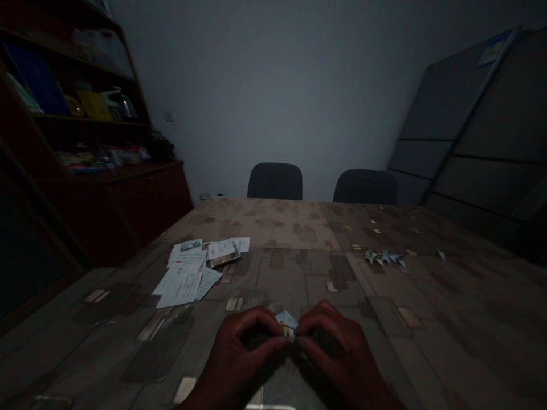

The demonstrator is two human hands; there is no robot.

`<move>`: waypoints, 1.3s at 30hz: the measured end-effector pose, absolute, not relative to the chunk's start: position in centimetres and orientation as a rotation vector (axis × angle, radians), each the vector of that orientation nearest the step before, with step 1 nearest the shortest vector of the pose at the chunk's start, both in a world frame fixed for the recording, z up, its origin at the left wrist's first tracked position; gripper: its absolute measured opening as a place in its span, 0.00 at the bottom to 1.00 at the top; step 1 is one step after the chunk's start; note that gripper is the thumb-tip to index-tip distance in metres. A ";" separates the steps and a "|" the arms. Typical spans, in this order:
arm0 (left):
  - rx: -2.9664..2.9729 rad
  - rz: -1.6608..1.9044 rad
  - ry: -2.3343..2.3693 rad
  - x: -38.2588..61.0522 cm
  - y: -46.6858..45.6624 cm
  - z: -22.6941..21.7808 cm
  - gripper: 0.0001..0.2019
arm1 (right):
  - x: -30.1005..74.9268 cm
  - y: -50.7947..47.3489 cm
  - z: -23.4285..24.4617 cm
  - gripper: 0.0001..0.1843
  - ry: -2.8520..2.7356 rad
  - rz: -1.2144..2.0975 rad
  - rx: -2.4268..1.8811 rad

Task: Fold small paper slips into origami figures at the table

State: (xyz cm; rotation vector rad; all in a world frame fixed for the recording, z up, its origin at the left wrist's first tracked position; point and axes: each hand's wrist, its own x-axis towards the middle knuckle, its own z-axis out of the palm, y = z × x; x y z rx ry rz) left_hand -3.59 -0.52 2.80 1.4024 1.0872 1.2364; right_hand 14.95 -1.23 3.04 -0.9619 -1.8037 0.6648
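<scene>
Between my two hands, just above the near part of the table, is a small folded piece of paper point(286, 320), pale blue with a yellowish patch. My left hand point(250, 341) pinches its left side between thumb and forefinger. On the opposite side, the thumb and forefinger of my right hand point(331, 341) are closed on the same paper. The fingertips cover its edges, so its full folded shape is hidden.
A patterned cloth covers the table point(294, 228). Loose printed sheets point(182, 282) lie at the left, beside a small stack point(225, 256). Several small folded paper pieces point(384, 258) sit at the right, with a separate one point(440, 254) beyond. Two chairs point(274, 180) stand behind.
</scene>
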 end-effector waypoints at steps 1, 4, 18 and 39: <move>1.344 1.222 1.075 -3.5 -0.6 2.9 0.05 | 14.9 -1.3 3.1 0.06 -1.793 0.664 -0.964; 1.090 1.197 1.007 -3.1 -0.6 3.2 0.05 | 15.0 -1.2 3.1 0.05 -1.757 0.675 -0.987; 0.912 1.139 1.000 -3.2 0.8 2.3 0.15 | 15.2 -1.0 2.8 0.04 -2.029 0.511 -0.813; 1.000 1.066 1.018 -2.9 0.0 2.3 0.11 | 14.1 -1.0 2.0 0.06 -1.859 0.651 -1.166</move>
